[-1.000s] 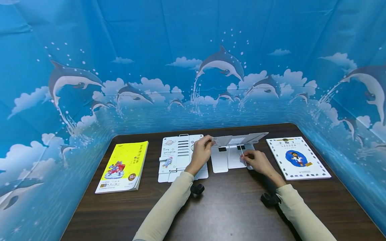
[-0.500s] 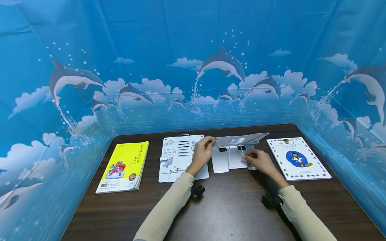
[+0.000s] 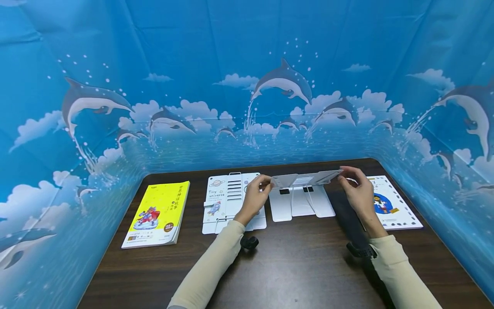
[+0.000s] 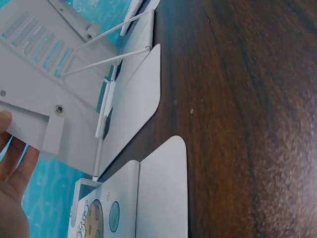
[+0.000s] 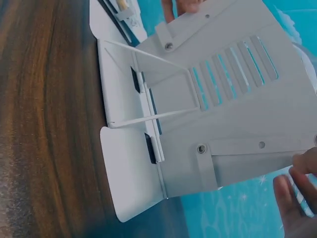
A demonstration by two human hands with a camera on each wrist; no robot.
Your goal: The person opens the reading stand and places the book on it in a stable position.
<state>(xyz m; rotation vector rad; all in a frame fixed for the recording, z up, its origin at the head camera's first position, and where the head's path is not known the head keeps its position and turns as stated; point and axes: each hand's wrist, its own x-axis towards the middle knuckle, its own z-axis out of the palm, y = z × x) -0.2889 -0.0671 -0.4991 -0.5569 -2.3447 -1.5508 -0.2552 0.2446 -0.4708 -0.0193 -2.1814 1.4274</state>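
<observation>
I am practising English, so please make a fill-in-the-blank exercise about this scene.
The flat white slotted stand reads "Tiny ____".
The left hand and right hand hold the raised white slotted stand, to the flat one's ____.
The thin white rectangular paper book has a ____ circle.
Missing words: universe; right; blue.

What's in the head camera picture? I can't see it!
A person's left grip and right grip hold a white stand, its panel raised, on a dark table. To the left are a flat "Tiny universe" stand and a yellow book; right, a white book; behind, a blue dolphin backdrop.
</observation>
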